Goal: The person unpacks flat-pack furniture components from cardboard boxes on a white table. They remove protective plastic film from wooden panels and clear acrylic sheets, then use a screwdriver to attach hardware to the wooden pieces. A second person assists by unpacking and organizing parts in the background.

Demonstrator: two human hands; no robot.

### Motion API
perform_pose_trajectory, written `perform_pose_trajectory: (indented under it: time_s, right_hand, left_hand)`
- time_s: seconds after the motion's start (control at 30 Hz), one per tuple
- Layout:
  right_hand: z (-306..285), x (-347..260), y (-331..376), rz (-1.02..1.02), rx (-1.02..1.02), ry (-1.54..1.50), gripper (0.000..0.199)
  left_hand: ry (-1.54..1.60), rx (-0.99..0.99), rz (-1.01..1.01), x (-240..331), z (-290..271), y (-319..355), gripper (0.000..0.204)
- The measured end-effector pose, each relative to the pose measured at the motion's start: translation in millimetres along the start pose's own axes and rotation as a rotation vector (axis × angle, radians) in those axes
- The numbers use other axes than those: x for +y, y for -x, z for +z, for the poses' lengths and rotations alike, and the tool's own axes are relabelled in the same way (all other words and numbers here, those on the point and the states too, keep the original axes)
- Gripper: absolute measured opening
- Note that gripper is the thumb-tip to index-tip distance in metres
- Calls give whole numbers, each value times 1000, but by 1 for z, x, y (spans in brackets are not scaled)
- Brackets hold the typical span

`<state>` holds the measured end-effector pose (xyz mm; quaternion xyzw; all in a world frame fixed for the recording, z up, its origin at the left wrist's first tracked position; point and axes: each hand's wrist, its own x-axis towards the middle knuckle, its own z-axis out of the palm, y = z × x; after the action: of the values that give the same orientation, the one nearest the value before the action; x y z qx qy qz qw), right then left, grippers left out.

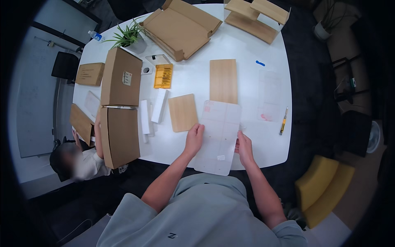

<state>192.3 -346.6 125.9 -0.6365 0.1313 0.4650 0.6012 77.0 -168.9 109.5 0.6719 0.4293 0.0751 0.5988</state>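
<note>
A whitish, see-through flat panel [219, 136] with rounded corners, small holes and a white label is held up between my hands, its far end over the table. My left hand [195, 138] is closed on its left edge. At the opposite edge my right hand [244, 149] grips the panel, fingers partly behind it. Beyond the panel lies a long light-wood board [223, 80], its near end partly covered. A smaller wooden board [183, 113] rests just left of it. Farther right is another see-through sheet [269, 92] with a reddish mark.
Standing cardboard boxes [120, 136] divide off the table's left side, where another person [88, 162] handles a board. A yellow bit case [163, 76] and white foam strips [159, 106] lie nearby. A screwdriver [284, 120] is near the right edge. Farther back stands a wooden shelf unit [251, 26].
</note>
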Motion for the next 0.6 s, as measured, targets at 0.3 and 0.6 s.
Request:
perform_pose_trajectory:
  time_s: [0.3,0.6]
  right_hand:
    - [-2,13,-7,-282,-7,181,22]
    - [-3,17,-17,-297,0,270,19]
  left_hand:
    - [116,-52,-99,-8,-2,-5,23]
    - [248,-182,-165,-14,-6,-7,19]
